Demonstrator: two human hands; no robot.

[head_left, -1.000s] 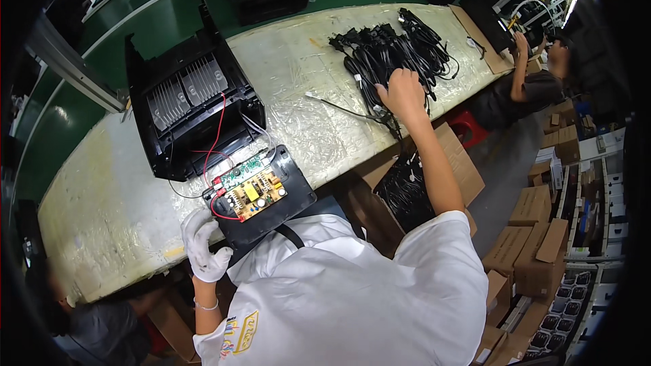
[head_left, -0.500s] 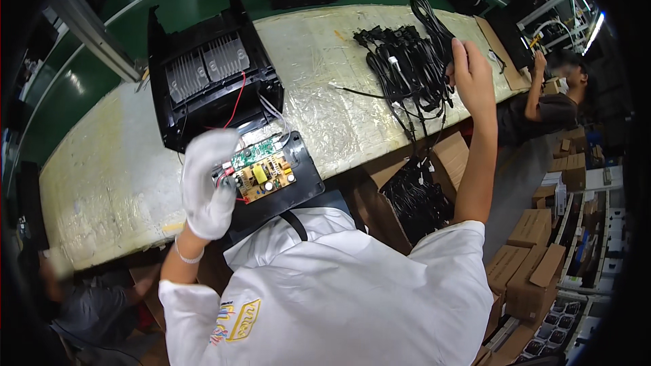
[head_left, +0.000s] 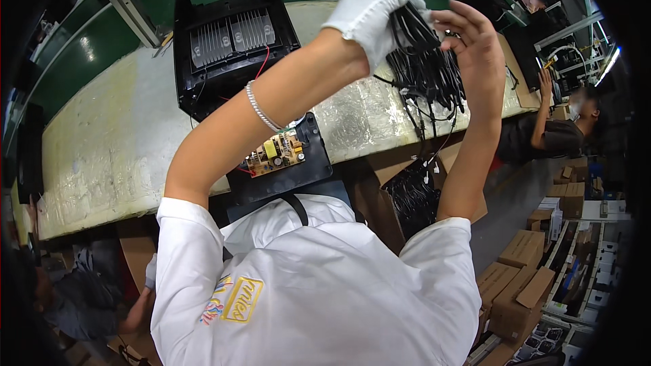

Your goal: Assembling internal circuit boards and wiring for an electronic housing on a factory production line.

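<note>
My left hand, in a white glove, reaches across to the far side of the bench. Its fingers are closed round a looped bundle of black cables, lifted over a larger pile of black cables. Just right of the bundle is my bare right hand, its fingers bent and apart with nothing visible between them. A yellow-brown circuit board sits on a black plate near me, partly hidden by my left forearm. Behind it stands a black housing with metal heat sinks.
An open carton holding more black cables is below the bench's front edge. Another person works at the right; a second person is at the lower left. Stacked cartons line the right side.
My left hand has moved from the circuit board to the cables, taking hold of a bundle. My right hand has stayed near the pile, its fingers now spread apart.
</note>
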